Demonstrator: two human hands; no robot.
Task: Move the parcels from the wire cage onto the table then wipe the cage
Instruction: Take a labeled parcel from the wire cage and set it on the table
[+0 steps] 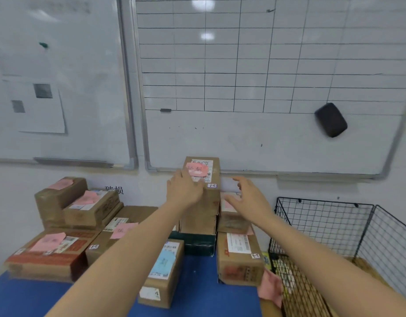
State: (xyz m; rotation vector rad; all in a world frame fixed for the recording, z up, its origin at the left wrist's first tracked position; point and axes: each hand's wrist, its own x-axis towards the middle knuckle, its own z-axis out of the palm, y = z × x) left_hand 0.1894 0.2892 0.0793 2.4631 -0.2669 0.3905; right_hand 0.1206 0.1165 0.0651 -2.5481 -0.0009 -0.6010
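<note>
Several brown cardboard parcels with pink notes stand on the blue table (197,277). A tall stack rises at the back middle, and its top parcel (212,165) carries a pink note and a white label. My left hand (182,189) rests flat against that parcel's left front, fingers straight. My right hand (245,199) hovers spread just right of the stack, above a lower parcel (231,221), holding nothing. The black wire cage (323,227) stands at the right, beside the table.
Two whiteboards (266,88) cover the wall behind, with a black eraser (331,120) stuck on the right one. Parcels fill the table's left and middle, including one with a blue label (162,271). A pink sheet (270,288) hangs by the cage's near corner.
</note>
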